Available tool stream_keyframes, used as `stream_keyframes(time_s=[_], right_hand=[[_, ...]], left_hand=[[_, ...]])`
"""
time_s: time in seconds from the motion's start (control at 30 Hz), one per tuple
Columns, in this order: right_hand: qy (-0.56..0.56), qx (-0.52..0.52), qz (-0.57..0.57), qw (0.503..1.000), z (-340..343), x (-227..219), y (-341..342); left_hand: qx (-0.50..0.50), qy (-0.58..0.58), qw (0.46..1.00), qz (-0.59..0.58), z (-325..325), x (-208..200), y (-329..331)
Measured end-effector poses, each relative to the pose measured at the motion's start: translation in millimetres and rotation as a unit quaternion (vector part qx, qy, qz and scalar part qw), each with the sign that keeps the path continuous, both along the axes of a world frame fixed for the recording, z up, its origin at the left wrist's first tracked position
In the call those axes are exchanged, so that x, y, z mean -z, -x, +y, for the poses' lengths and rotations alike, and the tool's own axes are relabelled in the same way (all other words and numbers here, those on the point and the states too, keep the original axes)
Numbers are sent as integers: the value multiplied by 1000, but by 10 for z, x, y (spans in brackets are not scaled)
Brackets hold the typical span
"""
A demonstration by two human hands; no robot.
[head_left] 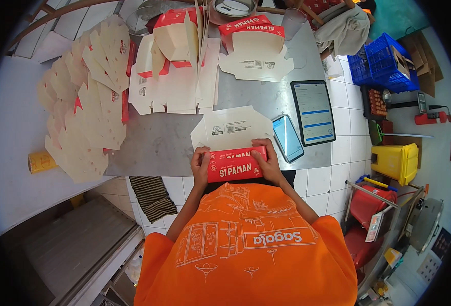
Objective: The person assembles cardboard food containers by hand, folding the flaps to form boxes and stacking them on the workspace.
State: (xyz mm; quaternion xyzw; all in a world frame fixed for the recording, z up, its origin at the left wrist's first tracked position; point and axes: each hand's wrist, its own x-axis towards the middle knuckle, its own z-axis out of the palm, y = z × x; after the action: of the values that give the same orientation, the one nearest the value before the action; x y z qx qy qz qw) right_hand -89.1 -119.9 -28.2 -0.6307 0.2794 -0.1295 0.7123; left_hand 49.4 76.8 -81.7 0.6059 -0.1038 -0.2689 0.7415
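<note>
A red and white cardboard food box (235, 171) is held at the table's near edge, its white lid flap (233, 125) lying folded open away from me. My left hand (201, 166) grips the box's left end, the thumb on its red front. On the right end, my right hand (269, 162) is closed in the same way, thumb over the front panel. Past the flap, flat white carton blanks (172, 94) are stacked with partly folded red boxes (177, 38) on top. Two red boxes with an open white flap (256, 56) sit at the table's far side.
A heap of flat cartons (90, 102) covers the left side. To the right lie a phone (288, 138) and a tablet (313, 112). A clear cup (293, 23) stands at the far edge. Blue crates (383, 64) and a yellow bin (394, 162) are on the floor side at right.
</note>
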Motion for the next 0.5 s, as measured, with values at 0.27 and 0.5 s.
stream_keyframes(time_s=[0.27,0.5], right_hand=[[135,-40,-35,989,-88,77,19],[156,-42,30,986,-150,105,19]], left_hand=[[39,-39,994,-94,-44,-71,-26],[-7,-46,994,-99,-77,-47,-36]])
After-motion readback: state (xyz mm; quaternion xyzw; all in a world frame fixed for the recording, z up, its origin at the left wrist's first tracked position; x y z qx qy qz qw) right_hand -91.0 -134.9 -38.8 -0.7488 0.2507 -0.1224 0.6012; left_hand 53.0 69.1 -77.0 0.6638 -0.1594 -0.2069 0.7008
